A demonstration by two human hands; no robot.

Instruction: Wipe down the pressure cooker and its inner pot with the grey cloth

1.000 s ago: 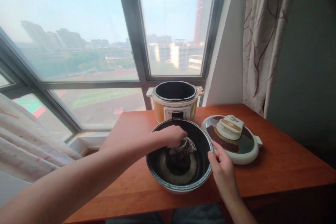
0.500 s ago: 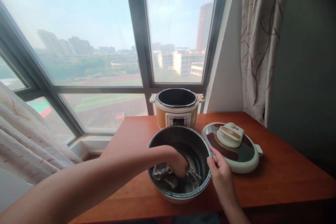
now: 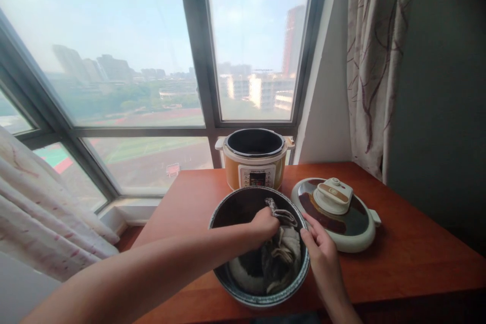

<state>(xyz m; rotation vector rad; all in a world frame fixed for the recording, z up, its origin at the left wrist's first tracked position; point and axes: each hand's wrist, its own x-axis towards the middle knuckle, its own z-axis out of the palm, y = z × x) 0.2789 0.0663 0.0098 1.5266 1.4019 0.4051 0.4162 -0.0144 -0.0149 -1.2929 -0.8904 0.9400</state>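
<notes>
A dark inner pot (image 3: 228,283) tilts toward me at the front of the table. Inside it, my left hand (image 3: 265,225) is closed on a crumpled grey cloth (image 3: 283,250), which lies against the pot's right inner wall. My right hand (image 3: 322,240) grips the pot's right rim, thumb on the near side and fingers beyond it. Directly behind the pot stands the cooker body (image 3: 235,167), yellow-brown with a control panel and a dark hollow. To the right, the cooker lid (image 3: 359,228) rests on the table with its white handle up.
The reddish-brown wooden table (image 3: 410,258) carries everything. Large windows (image 3: 144,61) rise behind it. A patterned curtain (image 3: 375,61) hangs at the right, another curtain (image 3: 45,197) at the left.
My left hand has moved up and right inside the pot, pulling the cloth along to the right wall. My right hand keeps its hold on the rim.
</notes>
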